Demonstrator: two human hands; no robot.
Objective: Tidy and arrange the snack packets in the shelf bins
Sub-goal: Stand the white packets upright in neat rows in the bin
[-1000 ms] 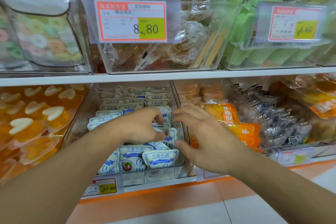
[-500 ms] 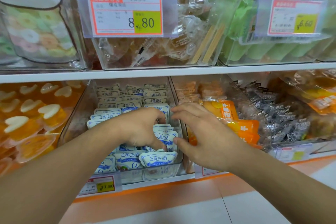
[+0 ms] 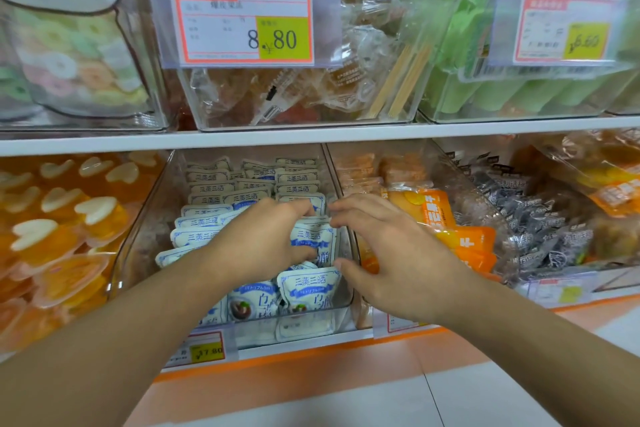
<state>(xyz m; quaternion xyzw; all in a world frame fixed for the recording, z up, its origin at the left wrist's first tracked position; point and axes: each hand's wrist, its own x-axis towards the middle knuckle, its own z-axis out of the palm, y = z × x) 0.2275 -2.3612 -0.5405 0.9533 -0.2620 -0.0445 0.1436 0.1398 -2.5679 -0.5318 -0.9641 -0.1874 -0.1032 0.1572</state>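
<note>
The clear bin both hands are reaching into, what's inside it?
The clear bin holds blue-and-white snack packets, stacked in rows toward the back. The left hand and right hand cover the middle packets; the bin's floor is hidden.

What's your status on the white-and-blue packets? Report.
Left hand grips white-and-blue packets in clear bin. Right hand open at bin's right wall. Nothing blocking.

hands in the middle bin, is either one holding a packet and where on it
The left hand grips a white-and-blue packet by its upper left edge, fingers curled over the top. The right hand hovers spread beside it, holding nothing.
</note>
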